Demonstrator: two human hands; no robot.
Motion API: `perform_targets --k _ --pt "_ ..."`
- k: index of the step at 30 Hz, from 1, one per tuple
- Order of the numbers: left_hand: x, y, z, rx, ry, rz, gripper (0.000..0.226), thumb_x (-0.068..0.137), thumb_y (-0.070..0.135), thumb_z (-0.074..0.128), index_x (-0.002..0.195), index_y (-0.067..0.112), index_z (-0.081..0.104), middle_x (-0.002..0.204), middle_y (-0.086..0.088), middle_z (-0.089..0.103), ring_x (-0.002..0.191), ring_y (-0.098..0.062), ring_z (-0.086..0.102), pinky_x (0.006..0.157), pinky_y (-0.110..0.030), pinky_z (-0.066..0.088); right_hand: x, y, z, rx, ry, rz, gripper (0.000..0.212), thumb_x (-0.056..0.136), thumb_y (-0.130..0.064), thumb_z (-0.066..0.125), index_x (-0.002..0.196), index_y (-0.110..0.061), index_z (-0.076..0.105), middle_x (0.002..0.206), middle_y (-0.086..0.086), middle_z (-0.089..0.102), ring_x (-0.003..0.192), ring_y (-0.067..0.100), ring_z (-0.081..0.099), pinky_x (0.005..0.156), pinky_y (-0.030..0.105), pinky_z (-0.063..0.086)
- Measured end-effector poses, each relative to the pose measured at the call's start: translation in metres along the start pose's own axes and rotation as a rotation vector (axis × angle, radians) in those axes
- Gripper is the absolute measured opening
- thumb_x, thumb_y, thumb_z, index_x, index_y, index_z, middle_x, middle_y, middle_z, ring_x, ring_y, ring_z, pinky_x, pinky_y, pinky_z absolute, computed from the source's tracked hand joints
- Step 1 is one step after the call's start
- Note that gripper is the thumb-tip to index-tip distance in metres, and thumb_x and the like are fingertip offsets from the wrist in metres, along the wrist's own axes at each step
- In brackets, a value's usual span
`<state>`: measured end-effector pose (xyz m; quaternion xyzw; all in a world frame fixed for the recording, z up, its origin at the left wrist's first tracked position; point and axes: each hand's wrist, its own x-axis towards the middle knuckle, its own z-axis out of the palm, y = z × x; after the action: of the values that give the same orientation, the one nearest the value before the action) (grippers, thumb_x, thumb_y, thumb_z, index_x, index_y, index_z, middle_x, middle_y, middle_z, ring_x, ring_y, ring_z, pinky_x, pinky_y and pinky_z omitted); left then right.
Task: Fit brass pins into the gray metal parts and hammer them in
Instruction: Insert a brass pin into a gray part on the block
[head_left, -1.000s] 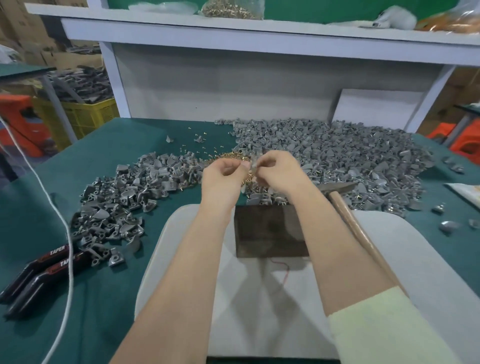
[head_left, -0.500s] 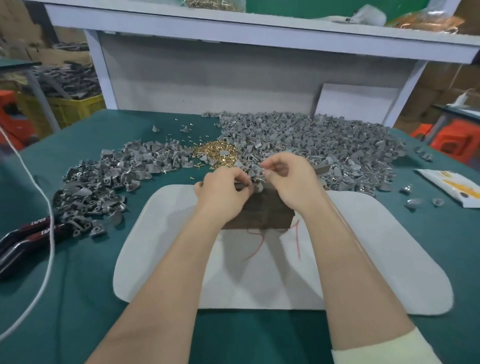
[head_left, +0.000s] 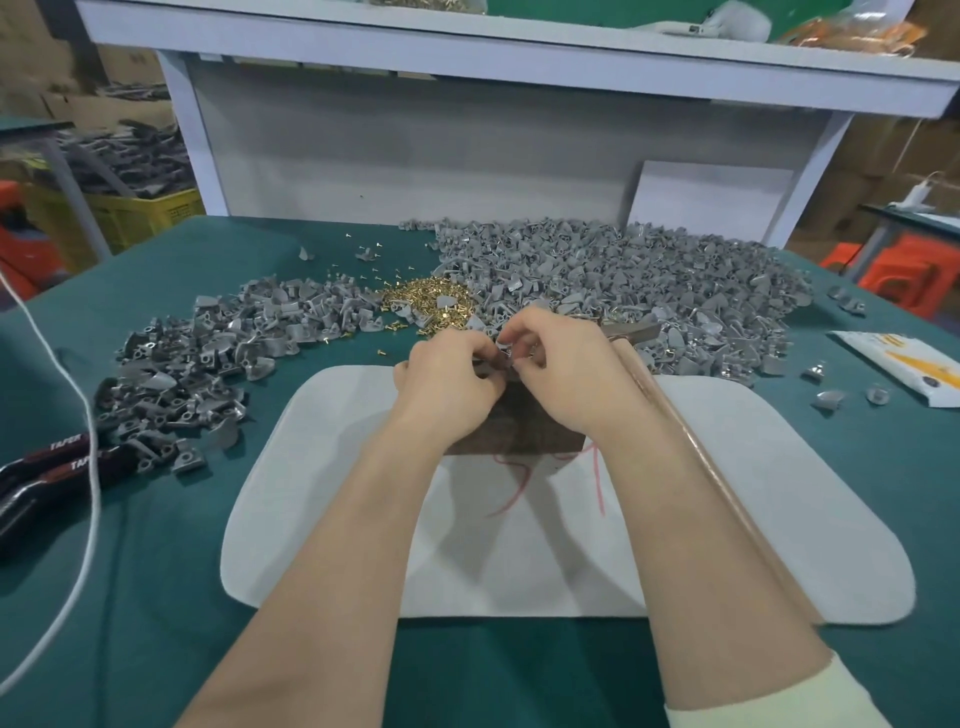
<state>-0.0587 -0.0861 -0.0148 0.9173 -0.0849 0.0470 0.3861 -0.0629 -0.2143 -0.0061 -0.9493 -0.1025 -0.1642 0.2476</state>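
a gray part (head_left: 501, 358) is pinched between the curled fingers of the left hand (head_left: 447, 379) and right hand (head_left: 566, 374), above a dark block (head_left: 519, 431) on a white mat (head_left: 753, 519); brass pins (head_left: 431, 304) are heaped just beyond, and a hammer (head_left: 727, 493) is seen along the right forearm.

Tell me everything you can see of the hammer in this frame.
The hammer has a dark gray metal head and a long brown wooden handle. Neither hand grips it. Its head sits at the near edge of the gray parts pile, beyond the right hand. The handle runs toward the person across the white mat, beside the right forearm; its end is hidden.
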Motion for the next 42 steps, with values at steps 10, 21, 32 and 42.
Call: perform_targets --k 10,21,32,42 --pt "-0.002 0.004 0.000 -0.056 0.119 0.068 0.011 0.088 0.024 0.062 0.083 0.033 0.061 0.108 0.000 0.066 0.112 -0.026 0.053 0.099 -0.042 0.040 0.001 0.002 0.003 0.281 0.139 0.100 0.021 0.088 -0.007 0.057 0.095 -0.027 0.056 0.078 -0.012 0.059 0.075 0.008 0.057 0.069 0.019 0.045" --pt "0.000 0.005 0.001 0.006 0.238 0.175 0.006 0.090 0.022 0.058 0.089 0.024 0.064 0.110 -0.002 0.061 0.112 -0.025 0.051 0.097 -0.043 0.038 0.004 -0.002 0.000 0.445 0.167 0.171 0.012 0.087 -0.012 0.063 0.093 -0.022 0.060 0.086 -0.002 0.067 0.081 0.013 0.062 0.078 0.026 0.049" --pt "0.001 0.000 -0.002 -0.080 0.189 0.090 0.013 0.087 0.029 0.065 0.100 0.026 0.065 0.117 0.004 0.062 0.116 -0.022 0.052 0.103 -0.044 0.038 0.004 0.003 -0.005 0.273 0.140 0.185 0.013 0.090 -0.017 0.059 0.078 -0.021 0.057 0.075 -0.005 0.059 0.080 0.017 0.058 0.080 0.030 0.046" --pt "0.000 -0.001 -0.002 0.028 0.031 -0.029 0.009 0.086 0.026 0.064 0.081 0.033 0.060 0.110 -0.001 0.065 0.114 -0.028 0.051 0.098 -0.040 0.042 0.000 0.003 0.000 -0.019 -0.007 0.056 0.009 0.092 -0.018 0.056 0.095 -0.014 0.063 0.085 -0.002 0.052 0.081 0.015 0.048 0.067 0.021 0.031"
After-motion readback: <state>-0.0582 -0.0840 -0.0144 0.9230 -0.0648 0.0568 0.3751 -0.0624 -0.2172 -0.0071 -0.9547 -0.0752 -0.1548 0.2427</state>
